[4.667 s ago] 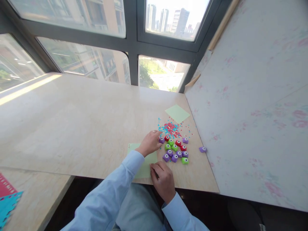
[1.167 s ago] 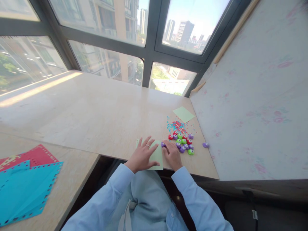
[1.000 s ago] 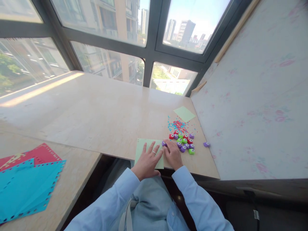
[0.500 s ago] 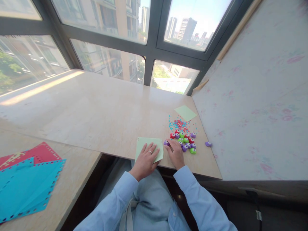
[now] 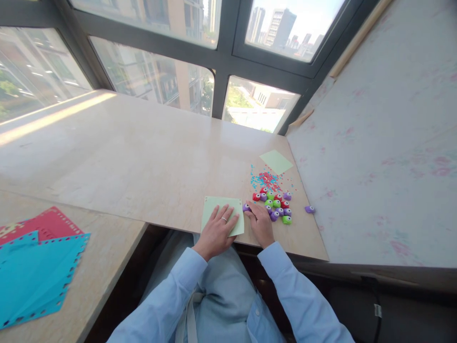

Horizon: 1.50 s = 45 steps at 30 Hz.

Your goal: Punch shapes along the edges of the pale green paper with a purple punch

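My left hand (image 5: 219, 228) lies flat with fingers spread on a pale green sheet of paper (image 5: 210, 209) at the table's front edge. Small punched holes show in the sheet's upper corners. Beside the sheet's right edge, my right hand (image 5: 260, 224) has its fingers closed on a small purple craft punch (image 5: 246, 207). Whether the paper sits inside the punch is too small to tell. Just right of that hand is a cluster of red, green and purple craft punches (image 5: 276, 203).
Red and blue paper bits (image 5: 267, 180) are scattered behind the punches, near another green sheet (image 5: 276, 162). A lone purple punch (image 5: 310, 209) lies by the wallpapered wall (image 5: 385, 157). Blue paper (image 5: 43, 276) and red paper (image 5: 60, 224) with punched edges rest at left.
The view has tilted down slightly, so the scene sits higher. My right hand's fingers have shifted a little over the purple punch. My left hand stays on the sheet.
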Each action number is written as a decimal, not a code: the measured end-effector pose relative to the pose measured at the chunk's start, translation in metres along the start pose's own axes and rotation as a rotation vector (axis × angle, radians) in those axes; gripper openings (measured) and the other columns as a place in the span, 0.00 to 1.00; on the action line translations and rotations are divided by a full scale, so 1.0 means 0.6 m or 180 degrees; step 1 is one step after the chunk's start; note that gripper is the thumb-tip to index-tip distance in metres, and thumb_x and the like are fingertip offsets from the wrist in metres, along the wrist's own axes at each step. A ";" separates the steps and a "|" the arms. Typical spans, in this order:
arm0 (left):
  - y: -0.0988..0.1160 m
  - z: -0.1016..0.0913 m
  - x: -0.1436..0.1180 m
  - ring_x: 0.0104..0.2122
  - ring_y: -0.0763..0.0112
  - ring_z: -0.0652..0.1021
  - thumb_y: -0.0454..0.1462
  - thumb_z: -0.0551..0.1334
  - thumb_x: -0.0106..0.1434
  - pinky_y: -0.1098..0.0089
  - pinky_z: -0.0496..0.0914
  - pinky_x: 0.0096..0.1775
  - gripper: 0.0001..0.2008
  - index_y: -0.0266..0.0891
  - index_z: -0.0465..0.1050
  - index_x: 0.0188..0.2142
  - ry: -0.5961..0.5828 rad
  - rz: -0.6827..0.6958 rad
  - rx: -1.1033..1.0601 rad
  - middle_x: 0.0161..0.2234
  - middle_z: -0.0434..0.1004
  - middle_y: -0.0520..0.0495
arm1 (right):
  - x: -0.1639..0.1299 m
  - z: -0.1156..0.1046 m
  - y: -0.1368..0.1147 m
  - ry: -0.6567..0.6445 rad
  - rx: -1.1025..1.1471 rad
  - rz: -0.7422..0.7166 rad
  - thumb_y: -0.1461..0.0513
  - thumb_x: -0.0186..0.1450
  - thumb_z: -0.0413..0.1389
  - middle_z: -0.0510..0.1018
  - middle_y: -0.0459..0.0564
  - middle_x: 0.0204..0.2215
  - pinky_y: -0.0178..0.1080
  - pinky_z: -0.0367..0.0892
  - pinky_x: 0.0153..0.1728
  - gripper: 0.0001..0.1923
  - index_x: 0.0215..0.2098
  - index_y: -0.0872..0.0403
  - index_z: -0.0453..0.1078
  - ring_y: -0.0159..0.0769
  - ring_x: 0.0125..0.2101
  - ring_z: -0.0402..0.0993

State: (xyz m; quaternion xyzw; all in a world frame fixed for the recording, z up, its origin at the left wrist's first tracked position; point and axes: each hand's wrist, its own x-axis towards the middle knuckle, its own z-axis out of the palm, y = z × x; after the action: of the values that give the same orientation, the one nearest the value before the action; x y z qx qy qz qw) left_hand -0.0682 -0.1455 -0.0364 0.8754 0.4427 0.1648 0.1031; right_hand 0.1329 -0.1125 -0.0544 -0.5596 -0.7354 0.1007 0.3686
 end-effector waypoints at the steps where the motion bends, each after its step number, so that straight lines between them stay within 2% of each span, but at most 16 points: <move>1: -0.002 -0.002 0.003 0.67 0.51 0.54 0.43 0.60 0.64 0.47 0.47 0.66 0.29 0.37 0.62 0.63 -0.0035 0.0007 0.0017 0.65 0.58 0.36 | 0.000 0.000 -0.001 -0.0001 -0.0004 -0.0001 0.61 0.70 0.49 0.79 0.56 0.47 0.50 0.69 0.50 0.18 0.54 0.55 0.73 0.45 0.45 0.73; 6: -0.013 -0.010 0.020 0.67 0.50 0.54 0.47 0.61 0.63 0.47 0.46 0.66 0.32 0.36 0.61 0.63 -0.0173 0.0054 0.0045 0.66 0.57 0.34 | 0.001 -0.002 -0.006 0.0019 0.0010 -0.0045 0.61 0.69 0.48 0.80 0.56 0.46 0.50 0.69 0.50 0.18 0.53 0.55 0.74 0.45 0.46 0.73; 11: -0.020 -0.011 0.030 0.67 0.51 0.54 0.53 0.59 0.63 0.49 0.44 0.66 0.34 0.36 0.62 0.63 -0.0143 0.0137 -0.0007 0.65 0.57 0.35 | 0.002 -0.004 -0.008 -0.0014 -0.0009 -0.0044 0.61 0.70 0.47 0.79 0.55 0.47 0.50 0.68 0.51 0.19 0.54 0.53 0.73 0.44 0.47 0.73; 21: -0.003 -0.013 0.003 0.68 0.52 0.53 0.60 0.52 0.65 0.49 0.41 0.67 0.40 0.35 0.58 0.65 -0.0210 0.0334 -0.0070 0.67 0.54 0.34 | 0.003 -0.006 -0.011 0.0019 -0.0049 0.0034 0.58 0.70 0.49 0.79 0.57 0.46 0.50 0.67 0.51 0.19 0.56 0.55 0.71 0.45 0.47 0.72; 24: 0.001 -0.012 -0.003 0.68 0.52 0.52 0.61 0.51 0.64 0.49 0.41 0.67 0.41 0.34 0.58 0.65 -0.0221 0.0351 -0.0090 0.67 0.54 0.34 | 0.001 -0.005 -0.011 0.0151 0.0002 0.0135 0.57 0.69 0.51 0.79 0.57 0.45 0.49 0.68 0.49 0.18 0.53 0.55 0.72 0.45 0.45 0.73; 28: 0.001 -0.010 -0.001 0.67 0.52 0.53 0.62 0.50 0.63 0.50 0.43 0.67 0.43 0.33 0.58 0.65 -0.0170 0.0264 -0.0145 0.66 0.55 0.34 | 0.000 -0.004 -0.008 0.0129 0.0049 0.0192 0.57 0.69 0.51 0.79 0.56 0.42 0.49 0.69 0.48 0.15 0.48 0.55 0.74 0.45 0.44 0.73; 38: -0.010 -0.003 0.019 0.68 0.52 0.52 0.63 0.53 0.61 0.51 0.43 0.67 0.44 0.34 0.58 0.65 -0.0112 0.0196 -0.0204 0.66 0.56 0.35 | -0.002 -0.010 -0.013 0.0109 0.0309 0.0158 0.55 0.69 0.52 0.79 0.56 0.46 0.50 0.68 0.52 0.16 0.49 0.54 0.74 0.44 0.48 0.74; 45: -0.004 -0.008 0.012 0.68 0.52 0.52 0.66 0.51 0.59 0.51 0.41 0.67 0.48 0.32 0.57 0.65 -0.0232 0.0309 -0.0267 0.67 0.54 0.33 | 0.004 -0.013 -0.018 0.0143 0.0247 0.0097 0.56 0.70 0.52 0.80 0.55 0.44 0.50 0.68 0.52 0.14 0.47 0.53 0.75 0.44 0.48 0.74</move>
State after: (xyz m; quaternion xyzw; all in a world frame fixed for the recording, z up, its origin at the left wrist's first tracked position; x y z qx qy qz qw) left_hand -0.0677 -0.1385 -0.0314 0.8961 0.3883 0.1560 0.1476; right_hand 0.1296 -0.1163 -0.0415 -0.5582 -0.7139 0.1221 0.4049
